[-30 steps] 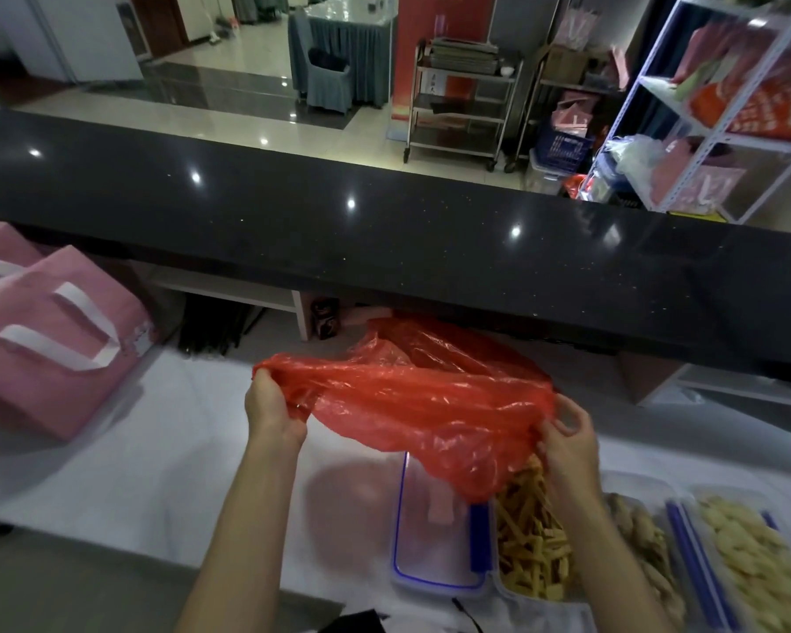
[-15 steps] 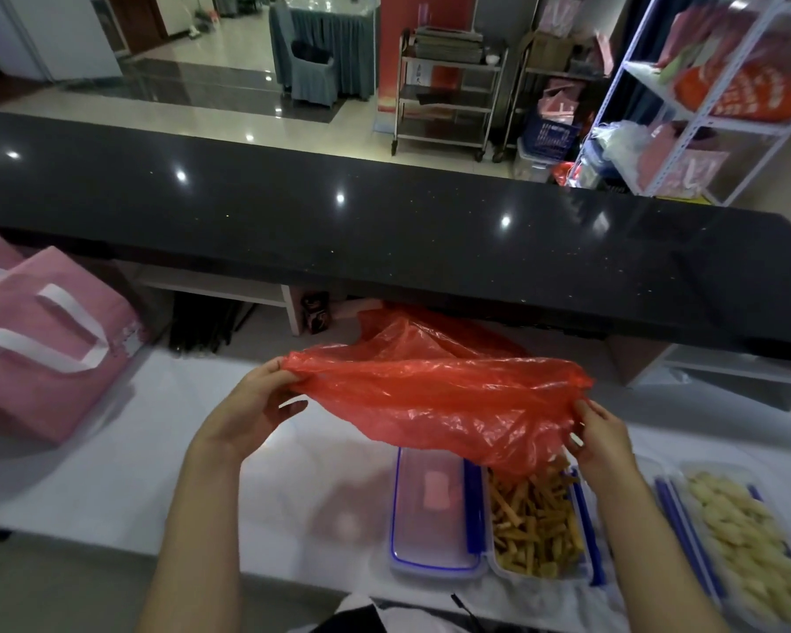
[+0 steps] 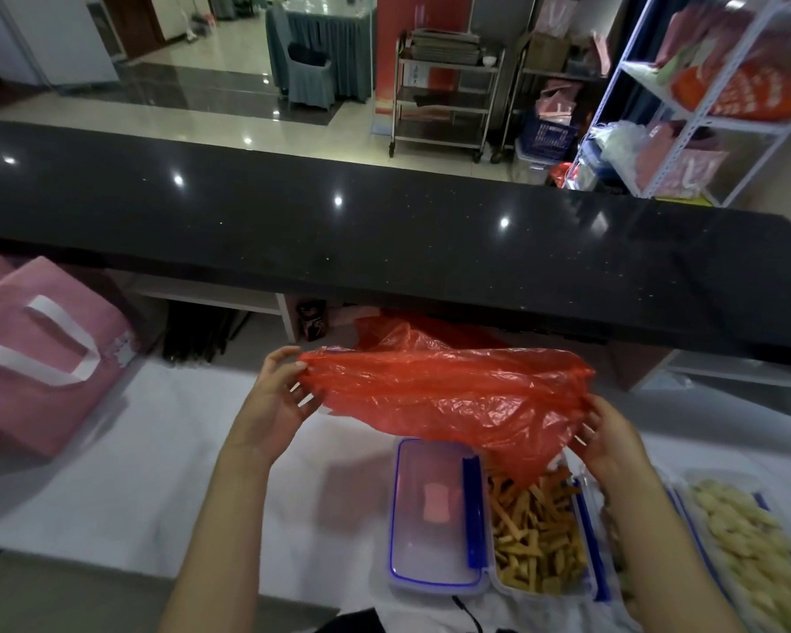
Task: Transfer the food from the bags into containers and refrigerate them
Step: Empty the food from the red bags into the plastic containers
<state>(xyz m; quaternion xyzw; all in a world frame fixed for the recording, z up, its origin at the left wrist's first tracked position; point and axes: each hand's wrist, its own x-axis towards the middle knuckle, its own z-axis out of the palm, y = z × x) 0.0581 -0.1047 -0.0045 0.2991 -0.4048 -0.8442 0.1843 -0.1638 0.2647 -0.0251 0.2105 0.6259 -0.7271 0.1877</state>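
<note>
A long black counter (image 3: 384, 230) runs across the far side, raised above a white work surface (image 3: 147, 450) that spreads toward the near edge. At the far left of that surface sits a pink tote bag (image 3: 42, 354) with white handles.

Above the middle of the surface a red plastic bag (image 3: 444, 395) hangs stretched between two hands, crumpled and slack, its lowest fold drooping toward the containers below. A second piece of red plastic (image 3: 430, 326) lies behind it, under the counter's overhang.

The left hand (image 3: 275, 404) is raised palm inward at the bag's left end; thumb and fingertips pinch the edge of the film, the other fingers loosely spread. The right hand (image 3: 613, 440) holds the bag's right end, its fingers curled into the plastic from below, forearm reaching up from the near right.

Directly beneath the bag, near the front edge, stands an open clear container of fried strips (image 3: 540, 536) with blue clips. Its clear lid (image 3: 430, 513), rimmed in blue, lies flat just left of it, touching. To the right, partly hidden by the right forearm, is another container, and beyond it a container of pale pieces (image 3: 750, 541) at the near right.
</note>
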